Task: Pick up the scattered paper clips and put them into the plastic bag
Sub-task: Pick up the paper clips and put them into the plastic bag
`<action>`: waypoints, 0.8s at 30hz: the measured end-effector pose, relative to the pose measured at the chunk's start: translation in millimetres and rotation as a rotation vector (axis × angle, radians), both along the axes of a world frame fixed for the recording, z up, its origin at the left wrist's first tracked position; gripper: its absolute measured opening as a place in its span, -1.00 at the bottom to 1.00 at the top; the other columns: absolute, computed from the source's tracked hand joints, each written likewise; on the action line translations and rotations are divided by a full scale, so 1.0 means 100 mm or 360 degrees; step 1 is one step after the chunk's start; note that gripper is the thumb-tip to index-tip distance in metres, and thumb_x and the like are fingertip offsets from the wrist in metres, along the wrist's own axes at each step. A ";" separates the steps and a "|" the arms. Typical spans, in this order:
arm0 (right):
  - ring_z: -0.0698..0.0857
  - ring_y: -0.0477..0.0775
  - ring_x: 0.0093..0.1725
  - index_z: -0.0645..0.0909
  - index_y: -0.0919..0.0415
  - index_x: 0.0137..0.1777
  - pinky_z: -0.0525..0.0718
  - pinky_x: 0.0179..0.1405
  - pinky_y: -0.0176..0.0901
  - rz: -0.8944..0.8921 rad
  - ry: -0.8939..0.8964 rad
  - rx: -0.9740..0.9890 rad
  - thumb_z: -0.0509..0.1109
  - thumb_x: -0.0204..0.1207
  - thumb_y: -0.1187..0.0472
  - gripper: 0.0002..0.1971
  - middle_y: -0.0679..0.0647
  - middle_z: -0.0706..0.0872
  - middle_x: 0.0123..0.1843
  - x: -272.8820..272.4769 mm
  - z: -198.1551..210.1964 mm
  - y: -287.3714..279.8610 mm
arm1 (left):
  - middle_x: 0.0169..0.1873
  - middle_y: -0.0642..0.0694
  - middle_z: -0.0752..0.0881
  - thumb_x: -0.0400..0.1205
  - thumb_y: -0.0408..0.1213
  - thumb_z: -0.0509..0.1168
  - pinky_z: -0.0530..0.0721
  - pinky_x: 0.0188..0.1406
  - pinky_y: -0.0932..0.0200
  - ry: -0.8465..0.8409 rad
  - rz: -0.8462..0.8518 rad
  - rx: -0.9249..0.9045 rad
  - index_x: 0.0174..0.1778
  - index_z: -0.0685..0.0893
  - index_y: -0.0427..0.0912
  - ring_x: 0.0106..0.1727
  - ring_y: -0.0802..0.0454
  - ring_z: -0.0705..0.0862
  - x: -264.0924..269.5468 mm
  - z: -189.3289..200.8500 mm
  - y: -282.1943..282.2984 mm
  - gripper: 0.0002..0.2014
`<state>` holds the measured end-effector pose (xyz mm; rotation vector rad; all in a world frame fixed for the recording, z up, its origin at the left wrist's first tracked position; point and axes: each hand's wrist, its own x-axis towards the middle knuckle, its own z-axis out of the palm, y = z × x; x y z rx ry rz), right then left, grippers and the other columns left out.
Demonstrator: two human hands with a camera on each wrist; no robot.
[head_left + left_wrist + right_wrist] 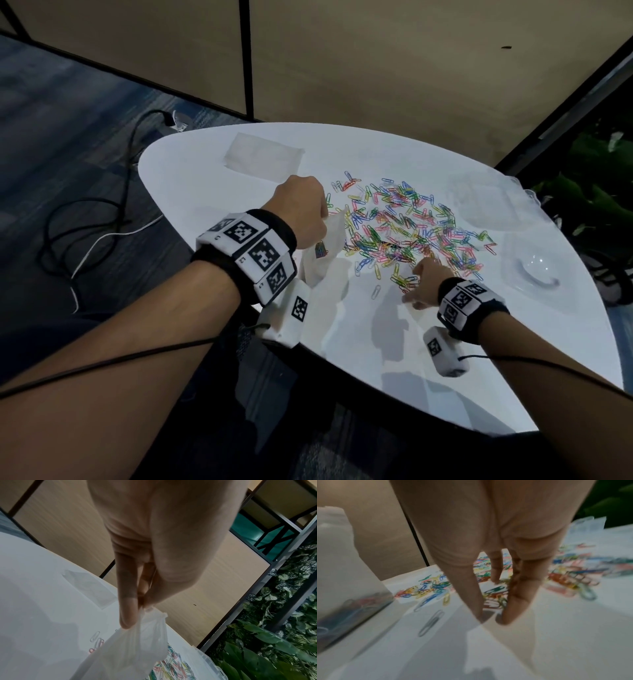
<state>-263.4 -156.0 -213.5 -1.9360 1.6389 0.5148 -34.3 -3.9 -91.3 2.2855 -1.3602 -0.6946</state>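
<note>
Left hand [301, 202] pinches the plastic bag [322, 253] rim; right hand [426, 286], grip narrow, fingertips among the paper clips [404, 222] at frame centre.

White table [445, 359], cables [102, 219], perhaps clear lids [534, 270].

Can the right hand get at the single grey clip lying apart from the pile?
Probably yes. The grey clip lies alone on bare table, just left of the right hand, nothing between them. The left hand holds the bag off to the side.
</note>
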 end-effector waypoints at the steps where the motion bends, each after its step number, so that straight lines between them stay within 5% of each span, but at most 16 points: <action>1: 0.77 0.13 -0.23 0.41 0.18 0.26 0.78 -0.29 -0.07 -0.0019 -0.0075 -0.0052 0.66 0.25 0.27 -0.37 0.15 0.69 0.08 0.05 -0.04 0.00 | 0.05 -0.24 0.82 0.58 -0.52 0.26 0.78 0.03 0.11 -0.0004 -0.0005 0.0004 0.16 0.82 -0.28 -0.08 -0.17 0.78 -0.01 0.00 -0.01 -0.69; 4: 0.67 0.14 -0.19 0.44 0.16 0.32 0.63 -0.38 -0.16 0.0072 -0.0208 -0.0300 0.61 0.25 0.32 -0.35 0.16 0.61 0.09 0.23 -0.10 0.02 | 0.06 -0.21 0.81 0.59 -0.50 0.26 0.76 0.07 0.12 0.0001 -0.0009 0.0020 0.19 0.81 -0.25 -0.05 -0.13 0.78 -0.02 -0.02 -0.04 -0.68; 8: 0.61 0.24 0.26 0.46 0.07 0.51 0.61 0.18 -0.09 0.0355 -0.0224 -0.0491 0.49 0.45 0.32 -0.39 0.22 0.41 0.43 0.38 -0.15 0.01 | 0.05 -0.21 0.81 0.58 -0.51 0.26 0.80 0.07 0.08 0.0005 0.0001 0.0018 0.16 0.81 -0.25 -0.16 -0.11 0.72 0.01 -0.04 -0.04 -0.68; 14: 0.74 0.15 -0.04 0.81 0.18 0.11 0.72 0.06 -0.15 0.0633 -0.0210 -0.0673 0.37 0.55 0.33 -0.77 0.17 0.79 0.07 0.44 -0.19 -0.03 | 0.01 -0.21 0.82 0.57 -0.51 0.28 0.80 0.03 0.08 0.0000 -0.0010 0.0023 0.14 0.82 -0.26 -0.17 -0.10 0.72 0.03 -0.04 -0.05 -0.70; 20: 0.73 -0.08 -0.29 0.84 0.08 -0.18 0.68 -0.35 -0.51 -0.0172 -0.0665 -0.0406 0.53 0.45 0.31 -0.89 -0.01 0.82 -0.18 0.26 -0.11 -0.14 | 0.04 -0.21 0.81 0.60 -0.51 0.28 0.81 0.09 0.03 0.0007 -0.0021 0.0022 0.16 0.81 -0.27 -0.16 -0.10 0.71 -0.02 -0.04 -0.07 -0.71; 21: 0.77 -0.07 -0.26 0.83 0.11 -0.20 0.70 -0.25 -0.51 -0.0324 -0.0796 -0.0281 0.56 0.43 0.32 -0.91 0.02 0.83 -0.17 0.23 -0.08 -0.18 | 0.04 -0.21 0.81 0.60 -0.51 0.28 0.81 0.09 0.03 0.0010 -0.0024 0.0024 0.16 0.81 -0.27 -0.16 -0.11 0.71 -0.03 -0.04 -0.08 -0.71; 24: 0.85 0.19 -0.10 0.80 0.33 -0.14 0.79 0.10 -0.06 -0.0854 -0.1400 0.0202 0.55 0.40 0.46 -0.91 0.31 0.84 -0.07 0.22 0.10 -0.21 | 0.01 -0.22 0.83 0.59 -0.52 0.27 0.81 0.12 0.01 0.0027 -0.0036 0.0041 0.15 0.82 -0.28 -0.06 -0.16 0.79 -0.06 -0.03 -0.10 -0.70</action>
